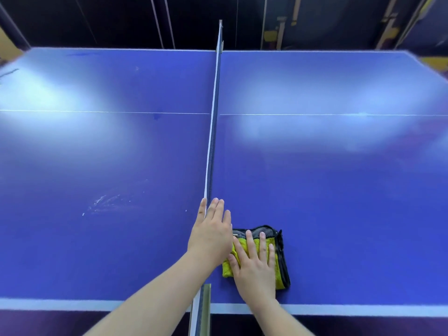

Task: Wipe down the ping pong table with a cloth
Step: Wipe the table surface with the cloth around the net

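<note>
Two halves of the blue ping pong table (339, 190) fill the view, split by the net (213, 141), which runs straight away from the person toward the far edge. The person stands at the table's long side, at the net's near end, probably so that either half is in reach. White smears (106, 202) mark the left half near the net, so that side seems to need wiping. The cloth (254, 231) lies on the right half, just beside the net and near the white edge line (339, 309). It is folded into a thick pad, yellow face up with a grey layer showing at its far end. A folded pad gives the palm something firm to push. It is close to square, so its long axis is weak, but it appears to run from the near edge toward the far one. That is roughly parallel to the net, and its black-trimmed side faces right, away from the net. The right hand (257, 267) lies flat on the cloth, fingers spread and straight, pressing rather than gripping, fingertips pointing away from the person. The left hand (211, 234) rests on the net's top band with straight fingers, one left of it and the others right. It clasps nothing, and likely steadies the net or braces the reach.
</note>
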A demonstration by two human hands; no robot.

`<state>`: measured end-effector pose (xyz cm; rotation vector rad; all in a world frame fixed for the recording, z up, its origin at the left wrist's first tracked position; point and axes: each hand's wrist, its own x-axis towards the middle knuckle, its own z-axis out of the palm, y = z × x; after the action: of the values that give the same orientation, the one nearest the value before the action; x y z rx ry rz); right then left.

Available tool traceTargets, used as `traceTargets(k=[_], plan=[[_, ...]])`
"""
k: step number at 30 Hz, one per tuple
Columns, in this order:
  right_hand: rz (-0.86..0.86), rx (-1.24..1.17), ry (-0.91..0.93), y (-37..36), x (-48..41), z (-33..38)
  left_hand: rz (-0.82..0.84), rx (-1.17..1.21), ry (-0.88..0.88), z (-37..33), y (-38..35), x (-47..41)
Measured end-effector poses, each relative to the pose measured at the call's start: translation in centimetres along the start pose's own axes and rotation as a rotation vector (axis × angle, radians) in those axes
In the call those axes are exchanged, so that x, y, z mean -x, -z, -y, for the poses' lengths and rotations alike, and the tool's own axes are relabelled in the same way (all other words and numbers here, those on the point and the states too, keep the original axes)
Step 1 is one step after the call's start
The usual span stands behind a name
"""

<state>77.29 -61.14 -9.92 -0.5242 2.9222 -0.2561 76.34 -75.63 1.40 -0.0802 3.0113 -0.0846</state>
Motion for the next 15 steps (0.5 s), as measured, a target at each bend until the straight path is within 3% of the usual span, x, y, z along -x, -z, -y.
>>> traceTargets(k=[15], plan=[[0.049, 0.011, 0.057, 0.4, 8.0, -3.7, 0.067, -0.056, 0.015, -3.4, 0.1, 3.7]])
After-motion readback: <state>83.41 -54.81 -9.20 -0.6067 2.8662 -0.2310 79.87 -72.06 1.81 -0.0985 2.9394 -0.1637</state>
